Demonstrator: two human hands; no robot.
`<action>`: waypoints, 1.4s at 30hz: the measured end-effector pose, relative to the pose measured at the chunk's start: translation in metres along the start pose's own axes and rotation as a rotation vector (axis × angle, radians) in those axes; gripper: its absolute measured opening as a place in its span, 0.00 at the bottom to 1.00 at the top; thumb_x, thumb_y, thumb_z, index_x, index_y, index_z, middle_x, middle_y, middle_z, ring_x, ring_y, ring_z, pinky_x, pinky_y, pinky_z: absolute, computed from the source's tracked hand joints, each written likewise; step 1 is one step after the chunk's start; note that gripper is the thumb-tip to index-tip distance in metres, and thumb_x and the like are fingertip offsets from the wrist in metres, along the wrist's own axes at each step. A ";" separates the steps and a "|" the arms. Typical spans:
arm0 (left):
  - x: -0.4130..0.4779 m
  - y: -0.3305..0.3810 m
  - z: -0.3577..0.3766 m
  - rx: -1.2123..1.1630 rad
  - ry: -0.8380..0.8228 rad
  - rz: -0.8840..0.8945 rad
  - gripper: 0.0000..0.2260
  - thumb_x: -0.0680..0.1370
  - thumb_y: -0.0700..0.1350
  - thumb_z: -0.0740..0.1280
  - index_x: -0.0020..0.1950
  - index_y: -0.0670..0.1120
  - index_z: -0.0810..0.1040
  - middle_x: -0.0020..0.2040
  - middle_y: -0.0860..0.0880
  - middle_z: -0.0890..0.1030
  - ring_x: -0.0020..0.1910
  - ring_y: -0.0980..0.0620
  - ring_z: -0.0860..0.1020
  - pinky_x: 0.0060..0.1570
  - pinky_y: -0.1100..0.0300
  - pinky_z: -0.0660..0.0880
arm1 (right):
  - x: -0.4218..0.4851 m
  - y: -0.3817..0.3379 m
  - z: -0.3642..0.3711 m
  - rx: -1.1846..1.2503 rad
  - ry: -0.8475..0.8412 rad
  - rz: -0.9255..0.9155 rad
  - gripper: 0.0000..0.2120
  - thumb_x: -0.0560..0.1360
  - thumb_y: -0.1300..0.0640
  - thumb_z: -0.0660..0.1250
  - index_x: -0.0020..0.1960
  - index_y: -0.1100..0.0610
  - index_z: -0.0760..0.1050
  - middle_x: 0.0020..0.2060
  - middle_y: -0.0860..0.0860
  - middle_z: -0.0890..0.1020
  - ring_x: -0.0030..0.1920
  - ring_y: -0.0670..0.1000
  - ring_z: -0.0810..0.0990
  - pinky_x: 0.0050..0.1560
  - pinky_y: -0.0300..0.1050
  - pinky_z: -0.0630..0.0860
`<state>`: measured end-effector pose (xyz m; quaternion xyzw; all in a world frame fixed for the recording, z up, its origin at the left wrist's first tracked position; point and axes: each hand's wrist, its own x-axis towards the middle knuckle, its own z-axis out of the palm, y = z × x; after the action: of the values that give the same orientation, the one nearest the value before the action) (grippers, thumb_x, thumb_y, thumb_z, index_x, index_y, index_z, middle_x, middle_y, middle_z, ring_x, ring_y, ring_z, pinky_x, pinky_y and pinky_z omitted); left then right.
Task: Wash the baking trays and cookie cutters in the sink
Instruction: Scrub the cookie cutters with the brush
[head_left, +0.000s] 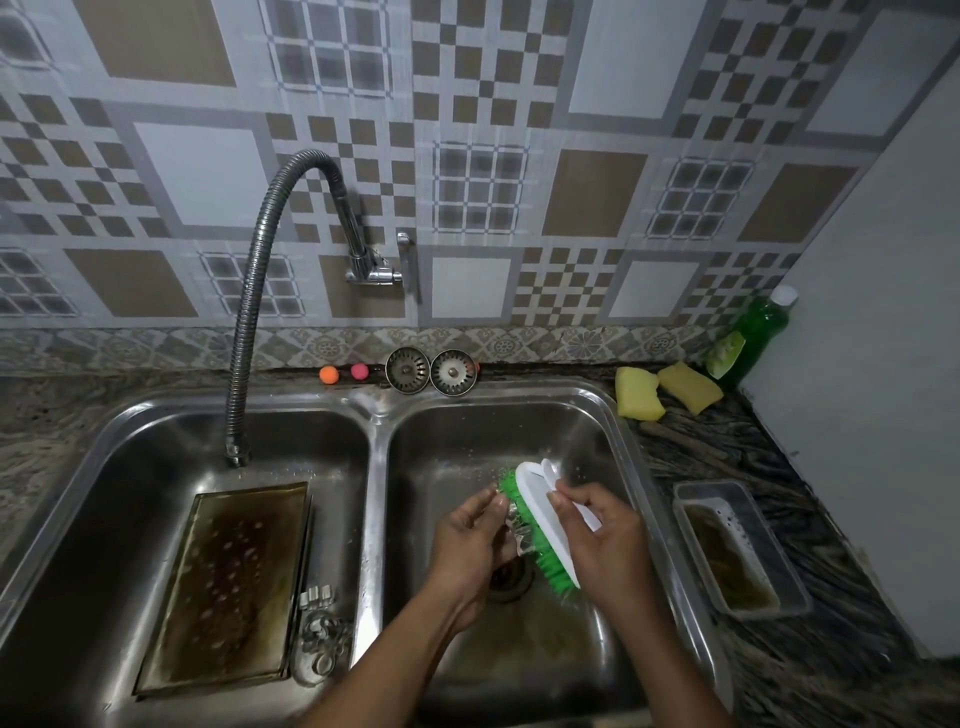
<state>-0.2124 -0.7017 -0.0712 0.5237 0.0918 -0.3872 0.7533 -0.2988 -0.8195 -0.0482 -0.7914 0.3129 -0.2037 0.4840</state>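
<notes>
Over the right basin (587, 431) of a steel double sink, my right hand (602, 535) grips the white handle of a scrubbing brush (545, 519) with green bristles. My left hand (470, 535) pinches a small shiny metal cookie cutter (521, 532) against those bristles. A greasy, stained baking tray (228, 582) lies flat in the left basin (130, 467). Several metal cookie cutters (319, 631) lie in a pile beside the tray's right edge. A second dirty tray (737, 545), narrow and deep, sits on the counter to the right of the sink.
A flexible metal faucet (249, 322) arches from the wall over the left basin. Two sink strainers (431, 370) and two small coloured balls (343, 372) line the back ledge. Two yellow sponges (665, 395) and a green dish-soap bottle (750, 338) stand at the back right, by a wall.
</notes>
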 end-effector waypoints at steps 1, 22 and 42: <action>0.001 -0.001 0.001 0.028 0.008 -0.001 0.11 0.82 0.40 0.65 0.62 0.40 0.80 0.44 0.45 0.84 0.34 0.55 0.79 0.34 0.61 0.79 | 0.000 0.001 -0.001 0.025 -0.005 0.012 0.05 0.76 0.52 0.71 0.51 0.47 0.82 0.47 0.36 0.82 0.49 0.30 0.77 0.42 0.32 0.71; 0.008 0.000 -0.006 -0.065 0.003 -0.119 0.11 0.83 0.43 0.62 0.60 0.39 0.80 0.52 0.39 0.85 0.47 0.43 0.84 0.37 0.51 0.81 | -0.003 0.007 0.004 -0.105 -0.025 -0.074 0.04 0.76 0.52 0.70 0.50 0.48 0.82 0.42 0.30 0.80 0.49 0.28 0.76 0.44 0.25 0.71; 0.006 -0.011 -0.021 0.925 0.022 0.399 0.12 0.67 0.36 0.73 0.43 0.53 0.83 0.36 0.53 0.85 0.34 0.59 0.79 0.41 0.55 0.80 | -0.005 -0.004 -0.003 -0.222 0.016 -0.100 0.09 0.77 0.49 0.69 0.56 0.48 0.82 0.48 0.39 0.83 0.50 0.45 0.81 0.46 0.39 0.78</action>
<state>-0.2100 -0.6880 -0.0913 0.8140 -0.1836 -0.2302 0.5007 -0.3033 -0.8162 -0.0432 -0.8531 0.2976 -0.1981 0.3800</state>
